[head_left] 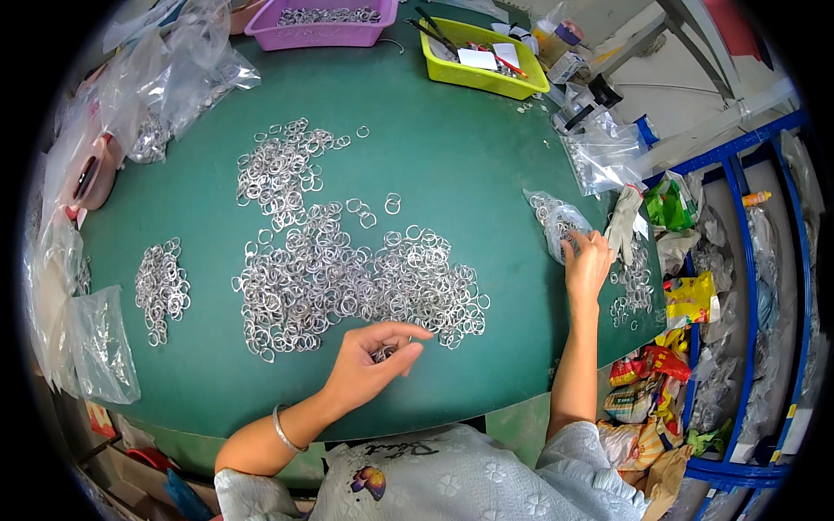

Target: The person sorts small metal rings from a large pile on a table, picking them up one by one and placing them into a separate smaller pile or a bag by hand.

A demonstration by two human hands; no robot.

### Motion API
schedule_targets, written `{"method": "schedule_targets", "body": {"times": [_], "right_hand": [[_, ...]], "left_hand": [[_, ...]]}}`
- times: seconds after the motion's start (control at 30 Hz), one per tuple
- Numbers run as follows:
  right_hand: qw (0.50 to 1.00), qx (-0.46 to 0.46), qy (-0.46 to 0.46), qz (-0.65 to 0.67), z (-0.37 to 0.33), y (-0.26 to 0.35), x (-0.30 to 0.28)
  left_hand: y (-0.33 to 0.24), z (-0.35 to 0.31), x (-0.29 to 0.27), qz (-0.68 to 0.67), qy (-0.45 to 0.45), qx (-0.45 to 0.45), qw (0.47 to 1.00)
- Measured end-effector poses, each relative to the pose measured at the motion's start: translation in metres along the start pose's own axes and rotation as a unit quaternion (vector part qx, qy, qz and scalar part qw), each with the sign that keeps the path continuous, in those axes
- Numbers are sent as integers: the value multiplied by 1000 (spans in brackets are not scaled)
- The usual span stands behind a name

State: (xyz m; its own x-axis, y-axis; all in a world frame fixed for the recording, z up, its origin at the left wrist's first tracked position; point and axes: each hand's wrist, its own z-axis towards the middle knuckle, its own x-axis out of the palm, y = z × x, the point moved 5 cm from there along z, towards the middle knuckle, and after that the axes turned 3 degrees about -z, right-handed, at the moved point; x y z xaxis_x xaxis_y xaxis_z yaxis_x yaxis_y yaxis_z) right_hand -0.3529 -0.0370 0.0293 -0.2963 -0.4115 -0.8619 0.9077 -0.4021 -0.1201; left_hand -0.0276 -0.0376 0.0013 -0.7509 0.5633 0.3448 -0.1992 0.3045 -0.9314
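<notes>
My left hand [375, 358] is cupped at the near edge of a large heap of silvery metal rings [321, 269], its fingers curled round several rings [382, 353]. At the right, my right hand [588, 265] reaches a small clear plastic bag [556, 221] with rings inside. Its bent fingers meet the bag's near side; what they pinch, if anything, is hidden. Loose rings [637, 282] lie just right of that hand, below a pale work glove [623, 224]. A smaller ring pile [162, 288] rests at the left.
On the green table [469, 156], a purple tray [321, 33] of rings and a yellow-green basket [486, 80] of tools stand at the back. Plastic bags [165, 78] crowd the left edge, near a pink container [97, 178]. Blue shelving [751, 260] stands at the right.
</notes>
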Motion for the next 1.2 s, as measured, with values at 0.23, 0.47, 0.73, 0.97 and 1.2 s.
{"method": "schedule_targets", "body": {"times": [0.23,0.47,0.73,0.97,1.2], "right_hand": [[999,10,-32,10,1,-6,4],[996,12,-77,46,-4,-12,-3],[990,45,-80,110,-8,-18,3],[998,19,-23,62,-10,-2,-13],[923,-94,185,324,-42,70,-38]], "left_hand": [[-3,0,1,15,6,-4,1000],[0,-1,2,-3,-6,-17,1000],[-1,-1,1,-3,1,-9,1000],[1,1,1,15,5,-1,1000],[3,1,0,14,1,-14,1000]]}}
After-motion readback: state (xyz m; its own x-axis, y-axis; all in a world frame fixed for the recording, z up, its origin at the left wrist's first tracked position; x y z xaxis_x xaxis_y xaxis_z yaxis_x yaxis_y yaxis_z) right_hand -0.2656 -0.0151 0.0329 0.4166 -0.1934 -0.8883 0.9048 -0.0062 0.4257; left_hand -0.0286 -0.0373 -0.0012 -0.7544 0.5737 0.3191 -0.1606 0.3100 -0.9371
